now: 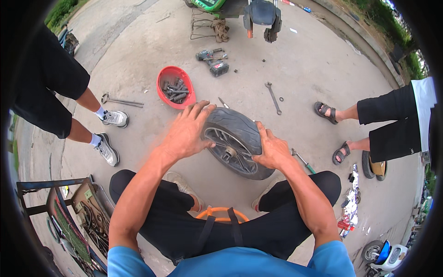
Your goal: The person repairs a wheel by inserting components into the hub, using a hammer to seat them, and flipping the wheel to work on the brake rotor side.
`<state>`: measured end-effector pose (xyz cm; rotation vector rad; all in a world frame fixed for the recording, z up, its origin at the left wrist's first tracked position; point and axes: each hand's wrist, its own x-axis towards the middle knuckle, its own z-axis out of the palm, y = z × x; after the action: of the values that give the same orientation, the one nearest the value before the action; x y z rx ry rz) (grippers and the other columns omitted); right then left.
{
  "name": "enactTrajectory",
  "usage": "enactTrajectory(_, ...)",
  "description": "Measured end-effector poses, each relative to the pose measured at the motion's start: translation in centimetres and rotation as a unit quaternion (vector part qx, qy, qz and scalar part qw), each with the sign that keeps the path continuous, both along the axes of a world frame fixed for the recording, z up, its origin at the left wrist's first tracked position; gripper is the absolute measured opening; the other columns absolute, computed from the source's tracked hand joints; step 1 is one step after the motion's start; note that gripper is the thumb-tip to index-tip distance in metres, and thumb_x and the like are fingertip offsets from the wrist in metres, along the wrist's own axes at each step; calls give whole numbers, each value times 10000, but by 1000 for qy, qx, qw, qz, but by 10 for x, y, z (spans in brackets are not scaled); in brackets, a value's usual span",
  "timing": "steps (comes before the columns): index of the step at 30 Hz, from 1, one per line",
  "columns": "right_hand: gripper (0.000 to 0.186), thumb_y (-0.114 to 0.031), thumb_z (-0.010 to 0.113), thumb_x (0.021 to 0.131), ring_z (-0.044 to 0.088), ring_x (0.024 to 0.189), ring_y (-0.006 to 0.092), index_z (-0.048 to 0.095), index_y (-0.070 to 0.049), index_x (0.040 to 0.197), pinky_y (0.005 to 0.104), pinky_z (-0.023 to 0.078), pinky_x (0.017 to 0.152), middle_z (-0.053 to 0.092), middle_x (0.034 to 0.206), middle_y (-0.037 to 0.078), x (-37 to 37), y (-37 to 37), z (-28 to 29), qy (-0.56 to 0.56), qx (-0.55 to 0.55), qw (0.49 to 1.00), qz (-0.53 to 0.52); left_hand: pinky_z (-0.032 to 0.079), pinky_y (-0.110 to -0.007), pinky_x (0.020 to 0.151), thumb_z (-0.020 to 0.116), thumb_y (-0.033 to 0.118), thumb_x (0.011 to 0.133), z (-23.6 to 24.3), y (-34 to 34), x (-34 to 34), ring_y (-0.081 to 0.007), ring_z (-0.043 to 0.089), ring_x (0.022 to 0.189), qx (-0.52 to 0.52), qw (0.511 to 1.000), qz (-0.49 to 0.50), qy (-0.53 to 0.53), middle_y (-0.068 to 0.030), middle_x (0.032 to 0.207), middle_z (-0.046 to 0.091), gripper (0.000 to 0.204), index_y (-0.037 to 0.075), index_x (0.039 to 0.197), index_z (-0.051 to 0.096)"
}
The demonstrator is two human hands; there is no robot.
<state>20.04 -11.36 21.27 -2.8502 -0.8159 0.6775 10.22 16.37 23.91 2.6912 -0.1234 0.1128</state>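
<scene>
A motorcycle wheel (pixel 251 121) with a black tyre and dark spoked rim stands tilted on the ground between my feet. My right hand (pixel 273 150) grips its right side, fingers over the tread and thumb at the rim. At the left edge of the tyre is my left hand (pixel 187 133), fingers stretched and thumb apart; whether it touches the rubber I cannot tell. A hub (pixel 230 152) sticks out at the wheel's middle. Just beyond lie a red hard hat (pixel 188 101) full of sockets (pixel 175 90) and a small pointed tool (pixel 223 102).
Farther off lie a cordless impact wrench (pixel 218 69) and a combination wrench (pixel 274 98). A green-handled ratchet (pixel 303 161) is by my right knee. People stand left (pixel 108 117) and right (pixel 341 154). A metal-framed cart (pixel 55 184) is at lower left, a scooter (pixel 263 13) ahead.
</scene>
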Motion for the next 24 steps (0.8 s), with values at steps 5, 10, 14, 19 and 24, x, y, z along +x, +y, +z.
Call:
enactTrajectory(5, 1060, -69, 823, 707, 553, 1339, 360, 316, -203, 1629, 490, 481, 1084, 508, 1490, 165, -16, -1, 7, -69, 87, 978, 176, 346, -504, 1207, 946, 313, 675, -26, -24, -45, -393, 424, 1439, 89, 993, -3, 77, -190, 1479, 532, 1083, 48, 1562, 386)
enactTrajectory(10, 947, -14, 821, 685, 507, 1383, 320, 437, -137, 1541, 482, 400, 1167, 533, 1457, 102, -27, -8, 2, -102, 145, 970, 169, 506, -472, 1039, 926, 337, 648, -40, -73, -77, -369, 582, 1230, 59, 986, 0, 156, -202, 1343, 591, 996, -61, 1434, 462)
enactTrajectory(14, 874, -44, 847, 621, 518, 1352, 337, 535, -94, 1436, 501, 384, 1174, 573, 1374, 112, -36, -19, -7, -119, 145, 945, 269, 587, -427, 862, 941, 352, 607, -57, -89, -102, -340, 613, 1150, 33, 994, 0, 100, -209, 1305, 582, 984, -82, 1367, 492)
enactTrajectory(19, 747, -28, 783, 594, 557, 1244, 325, 597, -43, 1318, 503, 405, 1125, 600, 1254, 100, -63, -27, -11, -122, 152, 934, 300, 589, -408, 843, 941, 368, 604, -68, -90, -126, -327, 614, 1109, 49, 998, -39, 9, -204, 1303, 571, 975, -80, 1354, 508)
enactTrajectory(24, 690, -69, 780, 577, 569, 1127, 313, 612, -16, 1244, 508, 420, 1072, 598, 1152, 101, -86, -47, -17, -118, 152, 931, 311, 548, -361, 829, 850, 312, 664, -80, -105, -145, -271, 601, 1063, 124, 989, -72, -18, -159, 1189, 591, 774, -57, 1292, 590)
